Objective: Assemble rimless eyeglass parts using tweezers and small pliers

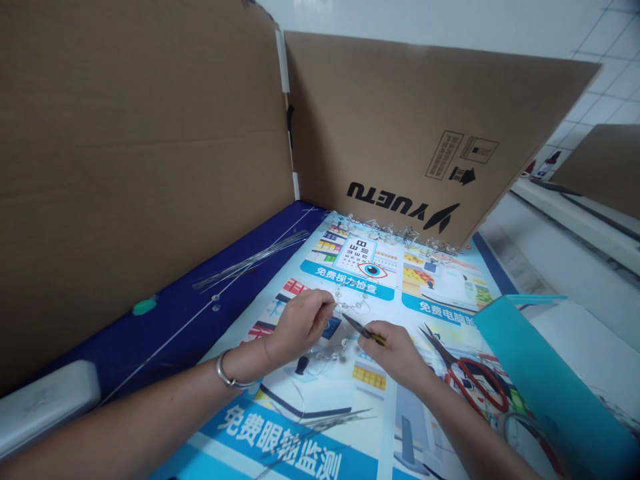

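My left hand (pixel 306 320) is closed, its thumb and forefinger pinching a strand of clear beads on thin wire (pixel 350 305) near the middle of the printed sheet. My right hand (pixel 393 347) is wrapped round small pliers (pixel 363 328) with dark jaws and a yellowish handle. The jaws point up and left, close to the left fingertips and the bead strand. Part of the strand hangs down between the two hands, with beads below the pliers. Whether the tips touch the wire is too small to tell.
Red-handled scissors (pixel 477 383) lie right of my right hand, beside a teal folder (pixel 555 387). Thin wires (pixel 255 260) lie at the left, others in front. Clear beaded pieces (pixel 395 233) line the foot of the cardboard wall (pixel 400 133). A white device (pixel 50 403) is at lower left.
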Available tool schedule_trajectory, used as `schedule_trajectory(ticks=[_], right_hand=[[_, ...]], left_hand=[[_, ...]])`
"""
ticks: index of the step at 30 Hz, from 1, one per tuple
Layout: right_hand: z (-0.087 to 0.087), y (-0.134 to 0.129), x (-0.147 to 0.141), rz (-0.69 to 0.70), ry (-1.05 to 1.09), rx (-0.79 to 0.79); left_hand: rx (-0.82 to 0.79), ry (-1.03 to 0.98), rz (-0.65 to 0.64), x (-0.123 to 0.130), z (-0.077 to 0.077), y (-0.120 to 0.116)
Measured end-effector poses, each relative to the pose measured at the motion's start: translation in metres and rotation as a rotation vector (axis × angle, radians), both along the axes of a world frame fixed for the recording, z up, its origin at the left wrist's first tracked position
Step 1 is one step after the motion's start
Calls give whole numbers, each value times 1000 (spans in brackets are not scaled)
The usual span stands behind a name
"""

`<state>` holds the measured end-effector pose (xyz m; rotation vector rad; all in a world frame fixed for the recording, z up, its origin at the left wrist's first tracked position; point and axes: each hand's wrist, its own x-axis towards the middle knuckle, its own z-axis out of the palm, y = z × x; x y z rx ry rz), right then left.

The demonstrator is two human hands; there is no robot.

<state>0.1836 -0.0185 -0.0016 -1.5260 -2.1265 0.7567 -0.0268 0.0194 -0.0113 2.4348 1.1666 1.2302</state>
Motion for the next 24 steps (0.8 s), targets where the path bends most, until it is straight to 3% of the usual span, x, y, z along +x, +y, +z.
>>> schedule_trajectory(ticks=[4,13,24], right_hand=[[2,-2,-3,10,-64,55],[1,-8,-11,2,-161,147],[0,-7,-11,-24,-168,144]], left_hand=[[112,23,-16,0,-1,1],[199,49,-32,1,1,-3],[198,80,-20,1,3,-4]])
